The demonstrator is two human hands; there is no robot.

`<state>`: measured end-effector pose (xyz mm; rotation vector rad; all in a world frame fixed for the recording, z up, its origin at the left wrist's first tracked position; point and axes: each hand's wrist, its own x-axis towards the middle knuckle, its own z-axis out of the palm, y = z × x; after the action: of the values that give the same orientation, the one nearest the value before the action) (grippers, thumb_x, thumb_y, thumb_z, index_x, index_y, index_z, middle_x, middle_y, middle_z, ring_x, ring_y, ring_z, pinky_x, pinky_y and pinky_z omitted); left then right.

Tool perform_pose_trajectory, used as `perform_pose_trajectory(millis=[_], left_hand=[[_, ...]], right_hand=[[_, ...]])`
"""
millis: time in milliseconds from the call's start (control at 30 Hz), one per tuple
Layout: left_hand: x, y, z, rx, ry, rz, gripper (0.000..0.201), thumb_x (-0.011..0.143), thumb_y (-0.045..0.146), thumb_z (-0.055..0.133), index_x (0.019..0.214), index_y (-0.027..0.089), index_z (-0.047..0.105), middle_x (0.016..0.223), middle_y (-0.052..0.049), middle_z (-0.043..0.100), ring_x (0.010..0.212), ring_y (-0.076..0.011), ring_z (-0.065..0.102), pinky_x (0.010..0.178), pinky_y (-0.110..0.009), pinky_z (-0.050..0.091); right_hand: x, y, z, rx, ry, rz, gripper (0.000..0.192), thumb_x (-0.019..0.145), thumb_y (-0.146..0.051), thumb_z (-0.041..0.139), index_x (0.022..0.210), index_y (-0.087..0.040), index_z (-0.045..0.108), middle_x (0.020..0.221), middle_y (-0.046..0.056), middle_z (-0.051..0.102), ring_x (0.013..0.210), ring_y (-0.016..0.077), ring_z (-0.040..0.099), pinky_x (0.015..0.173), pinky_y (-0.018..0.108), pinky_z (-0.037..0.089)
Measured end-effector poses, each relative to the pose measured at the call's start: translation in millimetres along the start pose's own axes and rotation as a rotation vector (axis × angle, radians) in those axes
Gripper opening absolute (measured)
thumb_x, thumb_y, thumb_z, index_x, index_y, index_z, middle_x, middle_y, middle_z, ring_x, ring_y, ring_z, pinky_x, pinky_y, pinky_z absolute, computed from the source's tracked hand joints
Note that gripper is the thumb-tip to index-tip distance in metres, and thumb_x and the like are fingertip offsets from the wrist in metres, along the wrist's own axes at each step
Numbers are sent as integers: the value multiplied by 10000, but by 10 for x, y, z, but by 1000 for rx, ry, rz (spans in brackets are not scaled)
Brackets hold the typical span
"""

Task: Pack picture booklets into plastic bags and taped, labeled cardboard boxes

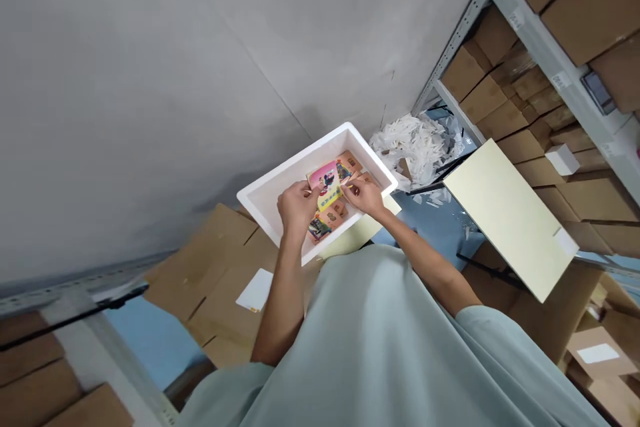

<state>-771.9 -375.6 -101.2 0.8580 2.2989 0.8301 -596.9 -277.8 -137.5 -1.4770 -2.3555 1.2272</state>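
A pink and yellow printed card with a dark cartoon figure is held up over a white tub. My left hand pinches the card's left edge between thumb and fingers. On the other side, my right hand has its fingers closed at the card's right edge. Below it in the tub lie several small brown packets and colourfully printed pieces, partly covered by the card and my hands. Whether the card is a flat sheet or a thin packet, I cannot tell.
A grey wall rises beyond the tub. Opened cardboard with a white sheet lies at left. To the right are a heap of white scraps, a pale yellow board and shelves of cardboard boxes.
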Motion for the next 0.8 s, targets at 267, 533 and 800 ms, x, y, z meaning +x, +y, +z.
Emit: perform_pose_trajectory(millis=[267, 533, 800], left_hand=[[-1013, 1317, 1022, -878, -138, 39, 722, 677, 617, 996, 1201, 158, 806, 1133, -142, 841, 1085, -292, 794, 975, -413, 642], [-1763, 2526, 2772, -801, -567, 126, 656, 771, 654, 936, 1231, 209, 795, 1237, -128, 825, 1142, -271, 786, 990, -374, 639], [-2174, 3577, 3627, -292, -1038, 365, 663, 705, 751, 932, 990, 155, 880, 947, -110, 849, 812, -241, 757, 746, -335, 626]], right_hand=[[-891, 794, -1082, 1105, 107, -26, 684, 779, -817, 823, 1124, -237, 714, 993, 51, 796, 877, 232, 757, 695, 323, 634], [-2400, 2413, -2528, 1067, 295, 79, 621, 840, -732, 818, 1182, -233, 678, 1014, 48, 792, 710, 201, 754, 597, 309, 603], [-3236, 3266, -3378, 1047, 662, 230, 483, 818, -664, 852, 905, -213, 704, 778, -19, 669, 642, 130, 572, 555, 245, 471]])
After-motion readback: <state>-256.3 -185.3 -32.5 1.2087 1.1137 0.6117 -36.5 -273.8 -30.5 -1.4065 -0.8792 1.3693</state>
